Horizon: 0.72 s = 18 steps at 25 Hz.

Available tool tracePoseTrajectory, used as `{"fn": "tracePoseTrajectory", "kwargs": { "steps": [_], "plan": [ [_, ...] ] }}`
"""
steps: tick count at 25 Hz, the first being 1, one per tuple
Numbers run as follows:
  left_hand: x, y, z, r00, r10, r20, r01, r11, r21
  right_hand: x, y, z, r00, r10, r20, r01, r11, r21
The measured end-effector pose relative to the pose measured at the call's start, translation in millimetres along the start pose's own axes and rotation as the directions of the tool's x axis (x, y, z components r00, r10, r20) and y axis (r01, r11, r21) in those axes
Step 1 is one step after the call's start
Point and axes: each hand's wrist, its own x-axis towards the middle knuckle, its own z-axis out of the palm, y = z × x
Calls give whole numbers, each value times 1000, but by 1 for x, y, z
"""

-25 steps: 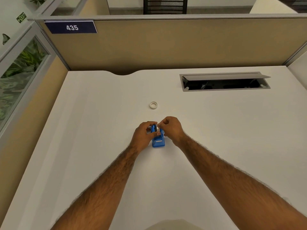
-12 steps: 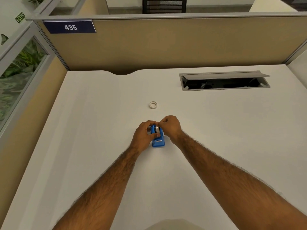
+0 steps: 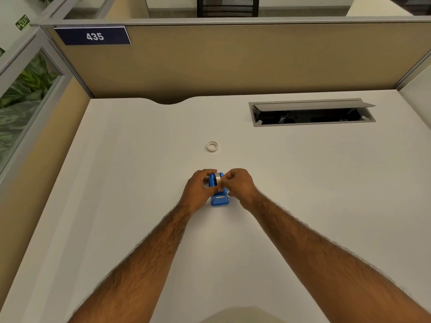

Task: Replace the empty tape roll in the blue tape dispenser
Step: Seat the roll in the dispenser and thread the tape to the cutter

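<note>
dispenser: blue, sits on desk approx mid-width, nearer the front edge than the back. Cutter end faces the person, wheel end points to the back edge.
roll: clear/whitish tape, seated upright in the wheel slot, dark hub showing edge-on. Looks like the new roll is already in; judged, not certain it is fully clicked home.
L hand: curled round the dispenser's left side, fingers over the top of the wheel end, thumb low. Closed on the body. Prob. there to brace it, since it is light and would slide under a pull.
R hand: at the right side, fingertips pinched together just above the cutter. Seems to nip the tape's free end; strip itself too thin to see, so can't tell for sure.
step: judged as drawing the tape end fwd to the cutter, late in the task.
core: small white ring lying flat, well apart from the dispenser, toward the back edge. Likely the spent one, parked clear of the work.
cable hatch: lid raised, back right of desk, not involved.
risk: tape end may stick to a fingertip or snap back onto the roll.
</note>
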Motion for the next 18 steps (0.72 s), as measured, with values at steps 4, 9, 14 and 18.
{"fn": "tracePoseTrajectory", "kwargs": {
  "steps": [4,9,14,18],
  "plan": [
    [0,1,0,1000,16,-2,-16,1000,-5,-1,-2,3,1000,-3,-12,3,1000,20],
    [4,-5,3,1000,26,-12,-26,1000,10,4,-10,5,999,8,-36,-7,1000,11],
    [6,-10,8,999,28,-30,-27,999,21,9,-15,7,997,21,-75,-20,1000,16],
    [7,-12,8,999,38,-29,-36,998,45,9,-16,6,998,44,-42,-42,998,40]
  ]
}}
